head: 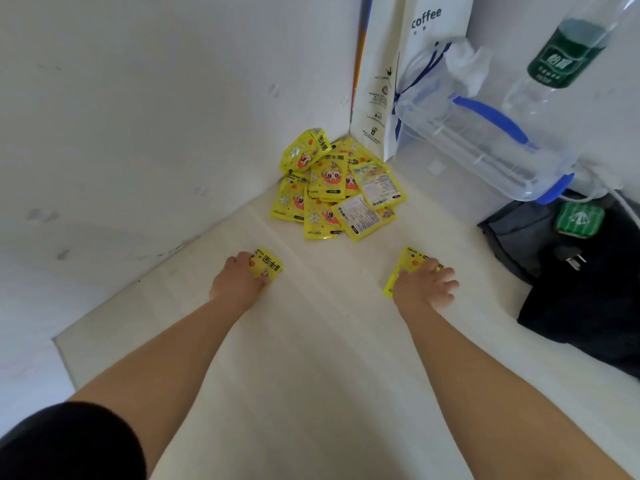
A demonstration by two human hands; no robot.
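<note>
A pile of several yellow sachets [332, 188] lies in the corner on the pale surface [311, 341], some face up and some showing their printed backs. My left hand [235, 278] grips one yellow sachet [270, 265] lying on the surface, thumb on its face and fingers curled over its left edge. My right hand [426, 285] rests on another yellow sachet [407, 266], with its fingers spread over it and past its right edge. Both sachets lie in front of the pile, one on each side.
A white wall [138, 133] runs along the left. Behind the pile stands a white "coffee" paper bag [391, 81]. On the right lie a clear water jug with a blue handle [485, 140], a green-labelled bottle [561, 57], and a dark bag [581, 306] with a green pouch [580, 220] and a plug [571, 261].
</note>
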